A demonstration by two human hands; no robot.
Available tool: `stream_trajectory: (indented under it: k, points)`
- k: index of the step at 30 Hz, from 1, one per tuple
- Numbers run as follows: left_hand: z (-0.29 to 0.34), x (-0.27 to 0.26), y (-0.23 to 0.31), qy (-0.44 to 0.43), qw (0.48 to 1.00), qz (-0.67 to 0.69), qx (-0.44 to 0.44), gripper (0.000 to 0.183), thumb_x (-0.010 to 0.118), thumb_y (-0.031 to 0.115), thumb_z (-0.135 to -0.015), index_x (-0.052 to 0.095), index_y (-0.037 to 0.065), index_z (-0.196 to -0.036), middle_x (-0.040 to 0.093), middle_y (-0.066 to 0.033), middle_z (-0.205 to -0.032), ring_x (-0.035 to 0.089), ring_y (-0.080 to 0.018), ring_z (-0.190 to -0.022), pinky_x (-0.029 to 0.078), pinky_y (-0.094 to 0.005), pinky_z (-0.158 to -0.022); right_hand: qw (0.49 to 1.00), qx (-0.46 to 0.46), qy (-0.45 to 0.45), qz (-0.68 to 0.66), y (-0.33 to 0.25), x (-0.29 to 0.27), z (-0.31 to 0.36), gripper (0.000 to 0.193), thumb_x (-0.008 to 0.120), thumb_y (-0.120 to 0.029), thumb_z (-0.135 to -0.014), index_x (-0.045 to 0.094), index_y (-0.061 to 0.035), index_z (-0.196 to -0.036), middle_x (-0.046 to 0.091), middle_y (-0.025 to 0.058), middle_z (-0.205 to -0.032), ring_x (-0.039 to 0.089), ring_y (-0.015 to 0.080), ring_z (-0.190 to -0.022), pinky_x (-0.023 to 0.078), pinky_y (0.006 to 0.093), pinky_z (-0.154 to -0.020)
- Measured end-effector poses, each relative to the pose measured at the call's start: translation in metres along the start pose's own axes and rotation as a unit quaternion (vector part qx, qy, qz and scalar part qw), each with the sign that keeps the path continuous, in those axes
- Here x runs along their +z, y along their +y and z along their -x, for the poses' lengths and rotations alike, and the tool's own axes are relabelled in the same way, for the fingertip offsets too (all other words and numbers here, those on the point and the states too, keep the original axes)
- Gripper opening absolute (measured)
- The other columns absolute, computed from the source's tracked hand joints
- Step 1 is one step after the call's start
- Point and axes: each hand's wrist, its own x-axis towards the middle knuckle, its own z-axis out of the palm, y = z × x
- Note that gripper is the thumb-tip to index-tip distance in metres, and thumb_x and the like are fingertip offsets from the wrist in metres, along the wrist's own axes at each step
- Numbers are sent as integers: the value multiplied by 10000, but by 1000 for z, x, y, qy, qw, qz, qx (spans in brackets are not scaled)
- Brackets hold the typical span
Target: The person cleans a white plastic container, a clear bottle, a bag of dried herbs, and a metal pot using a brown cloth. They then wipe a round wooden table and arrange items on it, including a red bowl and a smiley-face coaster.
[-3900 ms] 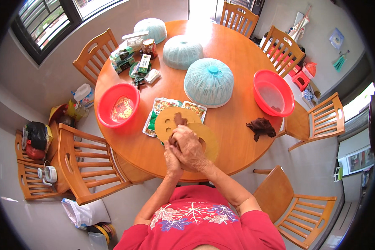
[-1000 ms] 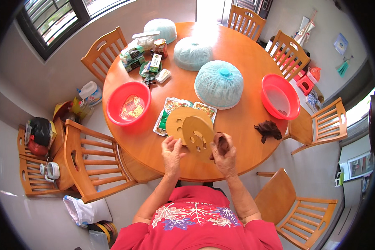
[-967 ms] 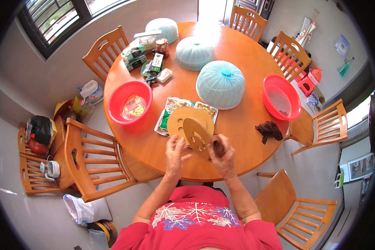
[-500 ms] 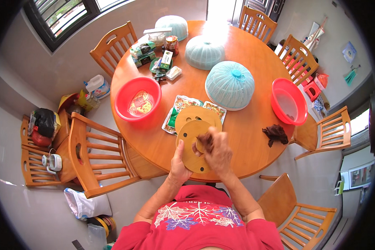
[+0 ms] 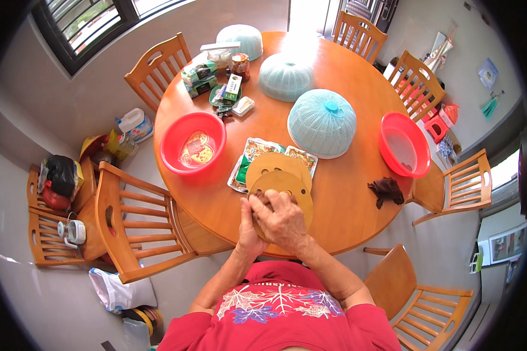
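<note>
A round tan disc [image 5: 298, 207] with dark holes is held tilted over the near edge of the table. My left hand [image 5: 250, 235] grips its lower left rim, thumb on the face and fingers behind. My right hand [image 5: 282, 221] lies across the disc's face, its fingers closed on a brown cloth [image 5: 262, 200], mostly hidden beneath them. Just beyond, similar tan discs [image 5: 273, 161] rest on colourful flat packets [image 5: 257, 148].
A red basin [image 5: 165, 146] stands left with a patterned bottom, another red basin [image 5: 386, 137] right. A dark brown cloth [image 5: 386, 192] lies near the right edge. Blue mesh food covers [image 5: 322, 123], jars [image 5: 240, 67] and packages sit farther back. Wooden chairs [image 5: 140, 219] surround the table.
My right hand has moved left and down across the disc with the cloth, from its right side to its upper left. The disc has turned slightly; my left hand keeps its grip.
</note>
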Motion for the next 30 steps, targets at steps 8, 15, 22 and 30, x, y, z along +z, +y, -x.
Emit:
stream_trajectory:
  k: [8, 15, 22, 30]
  points:
    - [-3, 8, 16, 16, 999, 47, -3, 735, 309, 634, -931, 348, 65, -1394, 477, -169, -1325, 488, -352, -1170, 388, -485, -1014, 931, -37, -144, -333, 14, -33, 3, 299, 616, -101, -838, 599, -72, -1135, 547, 107, -930, 586, 278, -857, 486, 372, -726]
    - [-12, -20, -2, 19, 999, 21, -39, 497, 474, 267, -918, 399, 22, -1343, 506, -117, -1310, 495, -266, -1208, 387, -430, -1041, 990, 128, 5, 66, 40, -2, -35, 434, 687, -206, -785, 575, -68, -1180, 495, 111, -1023, 518, 296, -1008, 492, 398, -798]
    - [-17, -20, -3, 10, 996, 90, 13, 493, 436, 307, -966, 385, 13, -1359, 467, -143, -1359, 474, -284, -1215, 364, -429, -1050, 979, 151, -119, 65, 26, -8, 32, 508, 687, -193, -776, 517, -53, -1233, 481, 134, -967, 596, 306, -841, 544, 367, -617]
    - [-20, -13, -1, 13, 995, 90, 27, 540, 418, 328, -973, 304, 35, -1413, 427, -159, -1401, 411, -358, -1278, 329, -507, -1072, 962, 13, -113, -248, 57, -53, 31, 376, 653, -115, -796, 568, -68, -1159, 508, 92, -965, 605, 283, -869, 530, 383, -674]
